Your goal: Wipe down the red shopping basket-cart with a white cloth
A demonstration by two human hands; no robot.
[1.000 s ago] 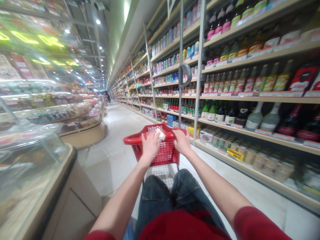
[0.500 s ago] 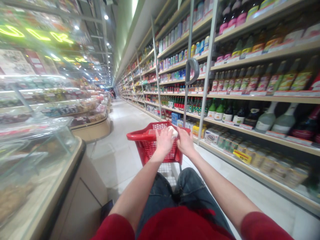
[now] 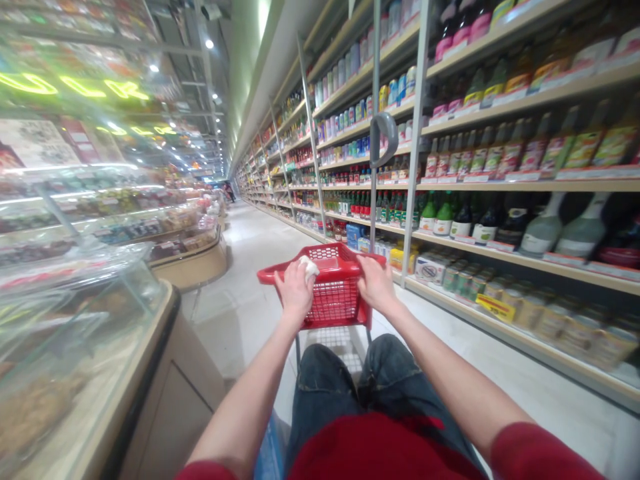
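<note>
Your left hand [image 3: 294,295] was closed around a crumpled white cloth [image 3: 310,268] and rested at the left part of the red handle [image 3: 334,270], while your right hand [image 3: 376,285] had its fingers curled over the right end of that same handle, with only the bar in its grip. The handle belonged to a red basket [image 3: 334,303] with mesh walls, which stood right ahead of your knees, near the middle of the aisle; you could not have told what it held, since the handle and your hands hid most of the inside. To the near left you had a glass display case [image 3: 113,317] with brownish food [image 3: 40,407] lying in it, too blurred to name. Farther left, a rounded display stand [image 3: 193,263] carried packaged goods in rows. To your right, the long shelves [image 3: 530,188] were filled: slim bottles with bright labels [image 3: 510,147] stood upright at mid-height, green bottles [image 3: 443,217] on the board below, and cans [image 3: 545,313] lined the lowest level behind a yellow price tag [image 3: 495,308]. A white box [image 3: 430,269] sat to the left of those cans.
</note>
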